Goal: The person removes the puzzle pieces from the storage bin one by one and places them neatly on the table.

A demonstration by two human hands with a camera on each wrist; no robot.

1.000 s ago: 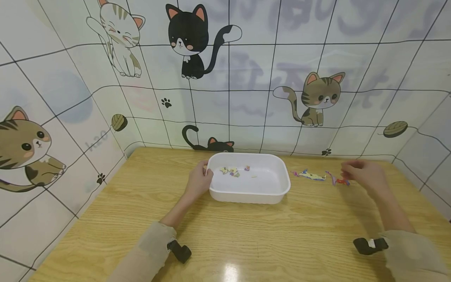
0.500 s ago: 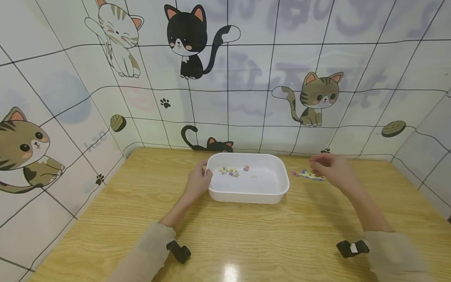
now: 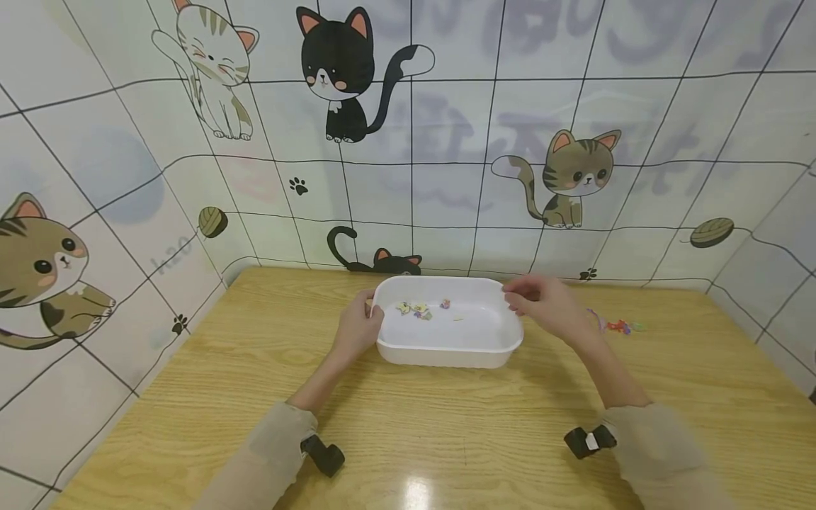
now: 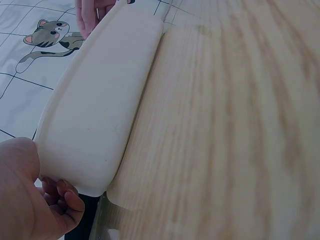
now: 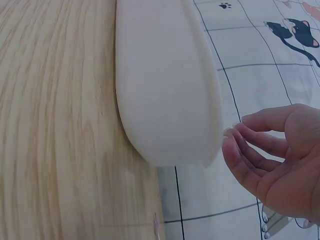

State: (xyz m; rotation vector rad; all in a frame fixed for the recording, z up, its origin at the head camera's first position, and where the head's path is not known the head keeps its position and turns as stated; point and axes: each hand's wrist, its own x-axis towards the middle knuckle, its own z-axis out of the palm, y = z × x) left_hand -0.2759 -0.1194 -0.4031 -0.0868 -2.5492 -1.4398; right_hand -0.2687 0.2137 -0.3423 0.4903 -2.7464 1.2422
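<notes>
A white plastic tray (image 3: 449, 358) sits on the wooden table, and my left hand (image 3: 359, 327) grips its left end, thumb and fingers at the rim. Inside lie several small yellow and purple cut-out pieces (image 3: 421, 312), probably stickers, and a pale sliver (image 3: 458, 318). My right hand (image 3: 548, 304) is at the tray's far right corner, fingers loosely bent with tips close together. In the right wrist view nothing shows between those fingers (image 5: 242, 162). Beyond that wrist lie a red piece (image 3: 618, 326), a purple strip and a green bit on the table.
The wooden table (image 3: 408, 432) stretches in front of the tray. A wall covering (image 3: 459, 198) printed with cartoon cats and grid lines stands close behind and at both sides. Each sleeve bears a black strap mount (image 3: 325, 455) at the wrist.
My right hand has moved left from the red piece to the tray's right rim. That uncovers the green bit and hides the yellow and blue piece on the table. My left hand stays put.
</notes>
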